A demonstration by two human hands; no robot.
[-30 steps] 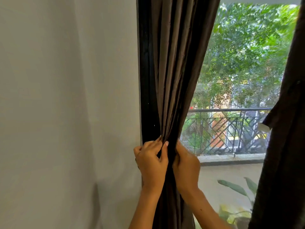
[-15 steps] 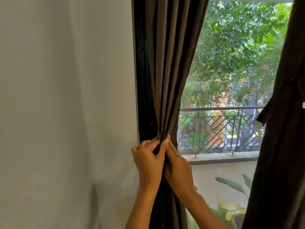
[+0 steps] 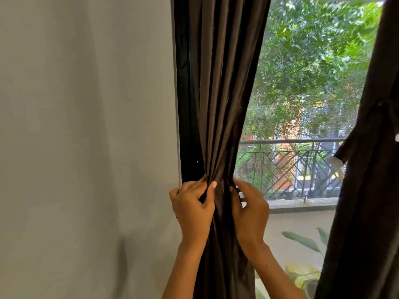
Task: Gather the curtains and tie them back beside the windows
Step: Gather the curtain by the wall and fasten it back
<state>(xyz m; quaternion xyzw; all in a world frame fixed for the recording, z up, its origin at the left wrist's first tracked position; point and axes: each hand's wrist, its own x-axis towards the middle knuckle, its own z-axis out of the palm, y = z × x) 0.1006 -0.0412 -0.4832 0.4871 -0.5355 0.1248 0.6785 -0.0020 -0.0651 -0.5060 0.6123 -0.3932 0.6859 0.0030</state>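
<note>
A dark brown curtain (image 3: 224, 83) hangs bunched into narrow folds against the black window frame (image 3: 183, 104) at the left of the window. My left hand (image 3: 192, 210) grips the gathered folds from the left, thumb and fingers curled into the cloth. My right hand (image 3: 248, 212) grips the same bundle from the right at the same height, fingers tucked behind the fabric. A second dark curtain (image 3: 371, 169) hangs at the right edge, with a fabric tie (image 3: 354, 143) around it. Whether a tie band is in my hands is hidden.
A plain grey wall (image 3: 86, 147) fills the left half. Through the window I see a balcony railing (image 3: 291, 169), trees and leafy potted plants (image 3: 302, 240) below the sill.
My right hand has shifted a little to the right, away from my left hand, so a strip of curtain shows between them. Both hands stay at the same height on the bundle.
</note>
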